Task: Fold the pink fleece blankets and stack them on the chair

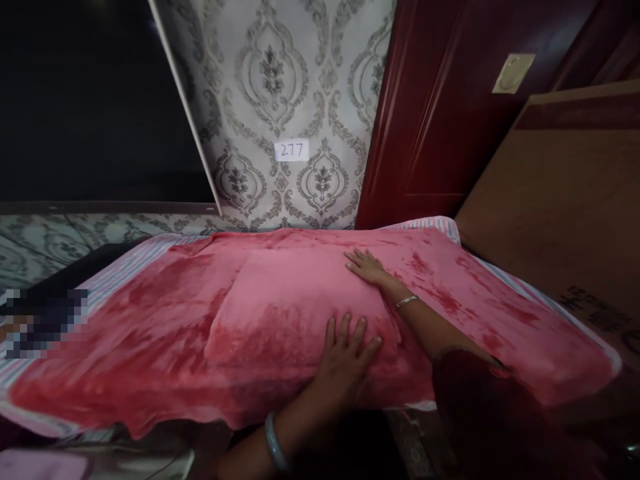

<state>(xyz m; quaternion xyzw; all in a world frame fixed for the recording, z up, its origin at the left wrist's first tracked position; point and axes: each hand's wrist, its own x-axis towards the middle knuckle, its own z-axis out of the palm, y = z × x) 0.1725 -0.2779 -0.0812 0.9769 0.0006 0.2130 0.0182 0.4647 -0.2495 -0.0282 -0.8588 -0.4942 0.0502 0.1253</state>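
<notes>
A folded pink plush cloth (285, 300), roughly rectangular, lies on a larger pink-and-red plush blanket (155, 320) spread over the surface in front of me. Flat on the near right part of the folded cloth rests my left hand (345, 360), fingers spread, a pale bangle on its wrist. My right hand (369, 268) lies farther back by the cloth's far right corner, palm down and fingers extended, with a thin silver bracelet on the wrist. Neither hand grips any fabric. The layers inside the folded cloth are hidden.
Striped cloth (125, 267) shows under the blanket's edges. Behind stands a patterned wall with a paper label (291, 151) reading 277. A large dark screen (100, 100) is at left, a red door (425, 120) and a cardboard box (565, 200) at right. One left patch is pixelated.
</notes>
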